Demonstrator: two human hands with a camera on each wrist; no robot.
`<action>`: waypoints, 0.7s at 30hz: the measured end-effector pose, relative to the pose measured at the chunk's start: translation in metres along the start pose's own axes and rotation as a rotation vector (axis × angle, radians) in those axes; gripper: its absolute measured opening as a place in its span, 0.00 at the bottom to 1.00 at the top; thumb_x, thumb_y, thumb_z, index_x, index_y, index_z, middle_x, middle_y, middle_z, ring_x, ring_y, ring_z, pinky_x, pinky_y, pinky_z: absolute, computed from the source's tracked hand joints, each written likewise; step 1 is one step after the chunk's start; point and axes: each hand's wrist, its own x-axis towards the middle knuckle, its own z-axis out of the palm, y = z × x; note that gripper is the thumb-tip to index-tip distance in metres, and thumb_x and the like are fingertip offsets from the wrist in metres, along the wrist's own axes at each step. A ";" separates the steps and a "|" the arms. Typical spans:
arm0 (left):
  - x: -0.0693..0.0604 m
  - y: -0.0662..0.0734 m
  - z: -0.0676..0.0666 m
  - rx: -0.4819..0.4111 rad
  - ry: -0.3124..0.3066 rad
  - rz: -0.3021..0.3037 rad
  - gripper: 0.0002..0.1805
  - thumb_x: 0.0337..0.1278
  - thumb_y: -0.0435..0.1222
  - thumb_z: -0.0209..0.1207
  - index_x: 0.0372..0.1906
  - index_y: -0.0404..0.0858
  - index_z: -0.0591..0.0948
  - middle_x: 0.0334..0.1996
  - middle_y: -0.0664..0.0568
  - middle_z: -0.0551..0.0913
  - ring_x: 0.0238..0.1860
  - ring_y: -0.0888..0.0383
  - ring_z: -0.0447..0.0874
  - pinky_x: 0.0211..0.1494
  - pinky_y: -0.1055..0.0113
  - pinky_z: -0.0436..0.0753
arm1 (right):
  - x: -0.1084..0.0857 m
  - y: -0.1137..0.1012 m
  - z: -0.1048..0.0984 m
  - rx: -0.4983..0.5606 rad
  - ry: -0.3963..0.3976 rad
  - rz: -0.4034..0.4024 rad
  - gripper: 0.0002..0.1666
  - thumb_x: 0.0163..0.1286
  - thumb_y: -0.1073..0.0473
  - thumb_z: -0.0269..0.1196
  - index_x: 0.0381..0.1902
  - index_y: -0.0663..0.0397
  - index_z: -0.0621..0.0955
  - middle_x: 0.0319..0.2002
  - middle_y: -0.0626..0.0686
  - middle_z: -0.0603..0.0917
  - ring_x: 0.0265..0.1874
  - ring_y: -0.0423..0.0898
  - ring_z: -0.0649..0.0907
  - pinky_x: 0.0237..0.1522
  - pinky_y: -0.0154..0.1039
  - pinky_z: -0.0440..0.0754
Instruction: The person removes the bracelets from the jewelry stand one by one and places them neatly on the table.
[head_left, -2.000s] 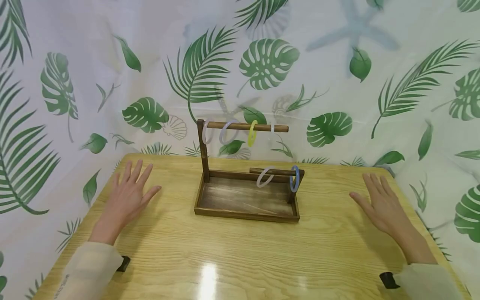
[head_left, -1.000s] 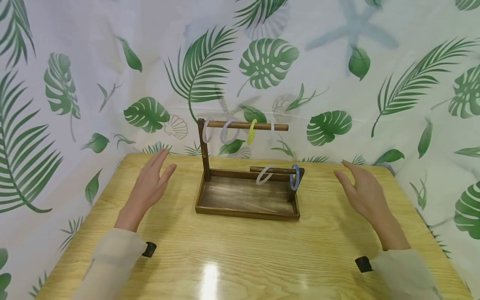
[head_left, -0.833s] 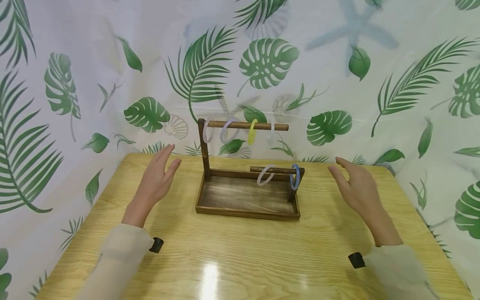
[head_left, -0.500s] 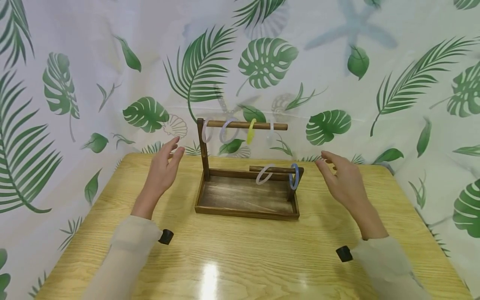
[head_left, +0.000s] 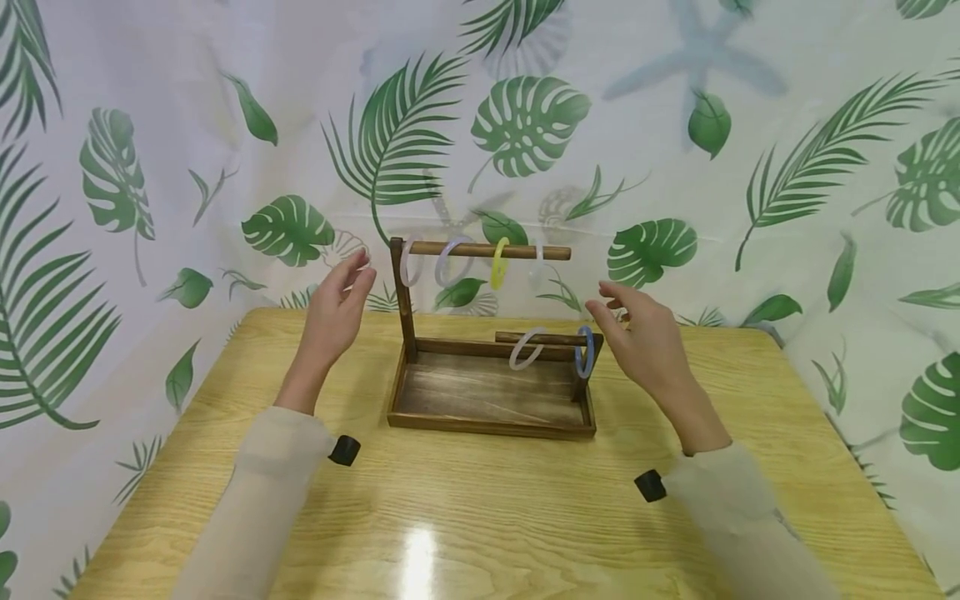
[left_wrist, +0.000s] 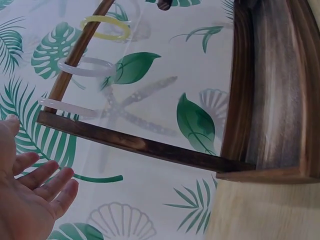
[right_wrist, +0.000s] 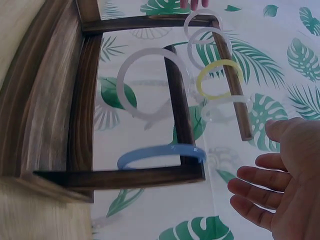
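Six translucent rings are in place. A pale pink ring (left_wrist: 72,107), a lavender ring (left_wrist: 82,73), a yellow ring (head_left: 497,280) and a colourless ring (right_wrist: 222,101) are hung from the long upper bar (head_left: 480,249) of a dark brown wooden stand (head_left: 491,427); a whitish ring (right_wrist: 121,85) and a blue ring (right_wrist: 162,150) are hung from the short lower bar (head_left: 558,339). The stand is set on a light wood-grain table (head_left: 487,508).

Nothing is held by either grip. The left grip (head_left: 335,321), a bare hand, is poised beside the tall left post (head_left: 406,312), fingers bent and parted; the right grip (head_left: 648,337), also bare, is poised near the blue ring, thumb and fingers apart.

The rings are judged light, stiff, slippery and possibly brittle; a gentle pinch should be applied at the lower rim, away from the bar. The upper bar is unblocked at its right end, the lower bar at its left; the opposite ends are closed by the tall left post and a short right post (right_wrist: 145,177). Room for movement is offered in front and at both sides; behind, it is limited by a white leaf-printed cloth (head_left: 555,42).
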 end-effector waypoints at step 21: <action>0.028 0.017 0.013 -0.084 0.068 -0.011 0.23 0.79 0.37 0.56 0.72 0.34 0.76 0.65 0.41 0.80 0.63 0.47 0.81 0.69 0.53 0.77 | 0.025 -0.037 0.030 0.119 0.191 -0.034 0.18 0.72 0.63 0.69 0.54 0.72 0.84 0.46 0.67 0.88 0.35 0.58 0.88 0.35 0.53 0.88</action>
